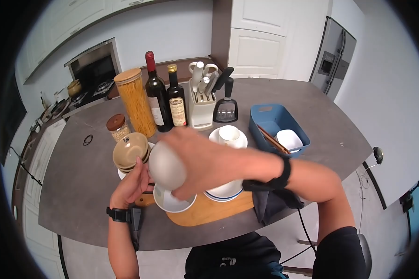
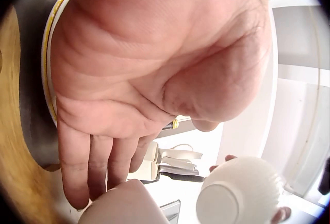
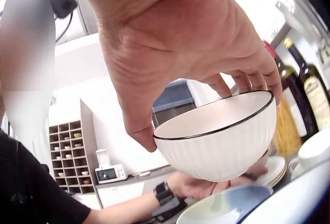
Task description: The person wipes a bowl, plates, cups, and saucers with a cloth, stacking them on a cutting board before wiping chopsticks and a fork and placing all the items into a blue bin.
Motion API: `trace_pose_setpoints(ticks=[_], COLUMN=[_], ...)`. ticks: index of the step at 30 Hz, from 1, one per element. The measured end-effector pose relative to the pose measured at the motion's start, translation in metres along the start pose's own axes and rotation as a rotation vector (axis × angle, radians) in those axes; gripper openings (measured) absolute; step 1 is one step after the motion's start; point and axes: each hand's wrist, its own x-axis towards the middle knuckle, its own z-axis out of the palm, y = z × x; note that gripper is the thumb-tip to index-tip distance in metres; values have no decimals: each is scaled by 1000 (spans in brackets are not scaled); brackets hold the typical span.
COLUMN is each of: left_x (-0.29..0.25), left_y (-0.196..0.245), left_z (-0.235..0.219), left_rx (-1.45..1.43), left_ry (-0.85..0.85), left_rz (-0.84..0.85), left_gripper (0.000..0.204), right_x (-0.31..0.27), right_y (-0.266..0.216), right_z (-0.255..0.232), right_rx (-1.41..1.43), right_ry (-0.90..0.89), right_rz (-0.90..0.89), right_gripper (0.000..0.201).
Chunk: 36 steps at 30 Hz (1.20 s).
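My right hand grips a white ribbed bowl with a dark rim, thumb on one side and fingers on the other, and holds it up above the counter. My left hand is beside the stacked beige bowls, partly hidden by the raised bowl. In the left wrist view its palm shows with fingers extended; their tips meet or overlap a pale rounded object, contact unclear. Under the raised bowl stands another white bowl, and plates or bowls with a blue rim lie to its right.
A wooden board lies at the front. Behind are a pasta jar, two bottles, a knife block, and a white cup on plates. A blue bin holds a white bowl; dark cloth is near my right forearm.
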Motion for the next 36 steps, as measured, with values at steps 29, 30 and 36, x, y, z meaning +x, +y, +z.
trace_pose_setpoints(ticks=[29, 30, 36], left_x=[0, 0, 0], left_y=[1, 1, 0], left_z=[-3, -4, -5], left_rx=[134, 130, 134], left_ry=[-77, -73, -64], left_rz=[-56, -55, -68], left_gripper=[82, 82, 82], right_x=[-112, -113, -114], right_y=[301, 300, 278], right_z=[-97, -98, -105], right_rx=[-372, -374, -595], right_ry=[-21, -26, -51], right_rz=[734, 732, 637], right_gripper=[98, 98, 92])
